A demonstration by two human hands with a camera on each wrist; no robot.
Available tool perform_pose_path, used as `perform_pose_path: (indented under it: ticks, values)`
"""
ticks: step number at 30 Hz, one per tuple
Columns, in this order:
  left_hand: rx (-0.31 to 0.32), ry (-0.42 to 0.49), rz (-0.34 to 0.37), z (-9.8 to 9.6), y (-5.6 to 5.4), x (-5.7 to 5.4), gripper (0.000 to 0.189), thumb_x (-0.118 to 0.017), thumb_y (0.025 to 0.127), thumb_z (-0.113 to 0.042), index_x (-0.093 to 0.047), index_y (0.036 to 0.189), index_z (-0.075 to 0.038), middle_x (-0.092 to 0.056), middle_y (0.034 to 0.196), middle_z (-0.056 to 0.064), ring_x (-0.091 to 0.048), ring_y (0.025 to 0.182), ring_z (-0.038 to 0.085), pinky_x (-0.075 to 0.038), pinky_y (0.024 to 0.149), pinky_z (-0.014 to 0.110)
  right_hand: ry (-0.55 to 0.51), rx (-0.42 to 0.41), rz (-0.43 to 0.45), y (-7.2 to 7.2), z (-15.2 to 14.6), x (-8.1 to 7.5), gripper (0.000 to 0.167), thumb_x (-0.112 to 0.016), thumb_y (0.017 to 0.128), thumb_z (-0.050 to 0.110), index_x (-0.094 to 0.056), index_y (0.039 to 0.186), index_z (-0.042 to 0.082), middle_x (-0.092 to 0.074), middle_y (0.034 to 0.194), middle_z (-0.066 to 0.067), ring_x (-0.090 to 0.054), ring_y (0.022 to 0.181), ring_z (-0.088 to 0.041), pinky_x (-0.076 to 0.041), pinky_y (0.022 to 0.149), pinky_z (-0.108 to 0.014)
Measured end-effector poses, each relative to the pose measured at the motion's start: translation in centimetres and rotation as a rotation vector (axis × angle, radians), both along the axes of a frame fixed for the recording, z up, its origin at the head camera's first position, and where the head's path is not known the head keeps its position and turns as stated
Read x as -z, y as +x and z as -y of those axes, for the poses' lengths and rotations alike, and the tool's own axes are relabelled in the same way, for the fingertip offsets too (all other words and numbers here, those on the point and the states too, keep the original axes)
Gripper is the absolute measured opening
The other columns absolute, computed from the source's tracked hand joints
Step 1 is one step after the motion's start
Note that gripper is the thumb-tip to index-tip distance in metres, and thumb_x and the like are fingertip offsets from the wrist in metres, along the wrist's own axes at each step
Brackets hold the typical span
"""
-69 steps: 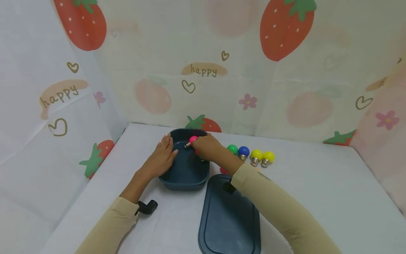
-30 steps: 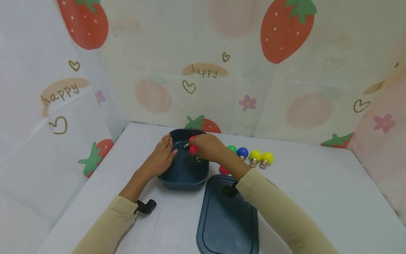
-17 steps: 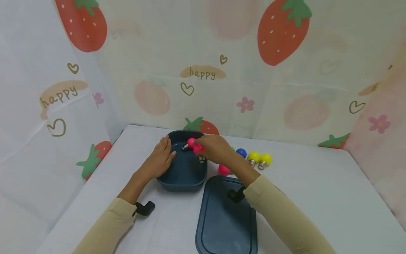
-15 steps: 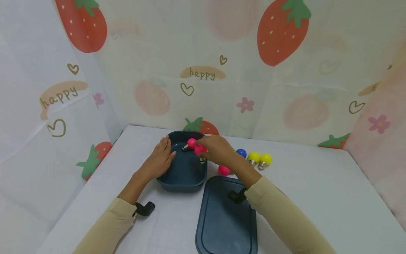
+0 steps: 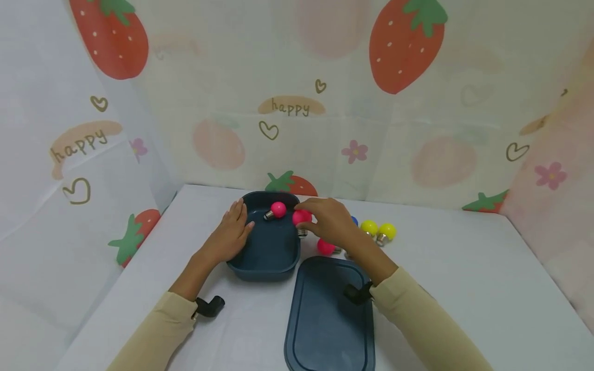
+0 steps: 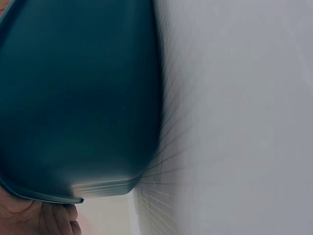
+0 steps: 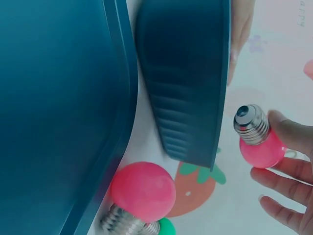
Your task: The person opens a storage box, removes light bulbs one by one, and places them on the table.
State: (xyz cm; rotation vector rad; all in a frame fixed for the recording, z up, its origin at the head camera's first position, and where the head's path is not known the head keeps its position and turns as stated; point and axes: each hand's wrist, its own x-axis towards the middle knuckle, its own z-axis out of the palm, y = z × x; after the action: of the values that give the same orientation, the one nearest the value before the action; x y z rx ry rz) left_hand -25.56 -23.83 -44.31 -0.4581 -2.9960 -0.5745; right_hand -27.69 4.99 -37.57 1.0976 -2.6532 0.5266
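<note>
My right hand [image 5: 329, 221] pinches a pink light bulb [image 5: 301, 217] between thumb and fingers, above the right rim of a dark blue box [image 5: 266, 275]. Its metal screw base points down in the head view; the right wrist view shows the held bulb [image 7: 263, 149] apart from the box wall. Inside the box lies another pink bulb [image 5: 278, 209], tipped on its side. My left hand [image 5: 228, 234] rests along the left rim with its fingers fairly straight. In the left wrist view, fingers [image 6: 56, 218] show beyond the box's edge.
A matching dark blue lid [image 5: 331, 319] lies flat in front. Right of the box are a pink bulb [image 5: 326, 247], two yellow bulbs [image 5: 386, 231] and a blue bulb [image 5: 355, 220] mostly behind my right hand. A green bulb [image 7: 167, 227] peeks out in the right wrist view.
My right hand has drawn the held pink bulb rightward, from inside the box to its right rim. The other pink bulb stays in the box, and the left hand keeps its place.
</note>
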Motion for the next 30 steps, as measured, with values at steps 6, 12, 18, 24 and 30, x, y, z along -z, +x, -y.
perform_pose_path:
  ticks: [6,12,18,24,30]
  values:
    - [-0.002,0.003,0.005,0.1,-0.1,0.2,0.067,-0.033,0.112,-0.032,-0.012,0.155,0.014,-0.002,0.167,0.026,0.001,0.155,0.04,-0.008,0.123,0.056,-0.046,0.026,-0.021,0.4,-1.4,0.0,0.045,-0.084,0.086,0.025,-0.072,0.127,0.012,-0.074,0.119,-0.005,-0.069,0.109,-0.023,-0.056,0.092,-0.044]
    - [-0.004,0.005,-0.004,0.1,-0.2,0.3,0.066,-0.033,0.112,-0.032,-0.012,0.155,0.014,-0.003,0.167,0.026,0.001,0.155,0.04,-0.008,0.123,0.056,-0.064,0.071,-0.006,1.1,-2.8,0.0,0.045,-0.084,0.086,0.022,-0.071,0.128,0.011,-0.073,0.122,-0.007,-0.068,0.113,-0.026,-0.057,0.092,-0.045]
    - [0.009,0.013,-0.016,0.1,-0.1,0.2,0.067,-0.033,0.112,-0.032,-0.013,0.155,0.015,-0.004,0.166,0.027,0.001,0.155,0.041,-0.008,0.123,0.056,-0.081,0.109,-0.002,1.9,-4.4,0.1,0.045,-0.083,0.086,0.025,-0.071,0.127,0.009,-0.073,0.121,-0.009,-0.07,0.11,-0.028,-0.058,0.089,-0.046]
    - [0.012,0.004,-0.015,0.2,-0.2,0.5,0.066,-0.031,0.113,-0.033,-0.012,0.155,0.015,-0.004,0.166,0.028,-0.001,0.154,0.042,-0.009,0.123,0.056,-0.089,0.158,0.014,2.6,-5.9,0.3,0.045,-0.082,0.087,0.03,-0.072,0.127,0.01,-0.072,0.124,-0.01,-0.069,0.112,-0.029,-0.057,0.091,-0.049]
    - [0.013,0.019,-0.033,0.1,0.1,0.3,0.065,-0.032,0.113,-0.031,-0.014,0.154,0.016,-0.007,0.165,0.03,-0.002,0.154,0.044,-0.009,0.122,0.057,-0.12,0.186,0.013,3.3,-7.6,0.7,0.046,-0.083,0.086,0.027,-0.072,0.125,0.008,-0.072,0.122,-0.011,-0.068,0.113,-0.031,-0.056,0.092,-0.05]
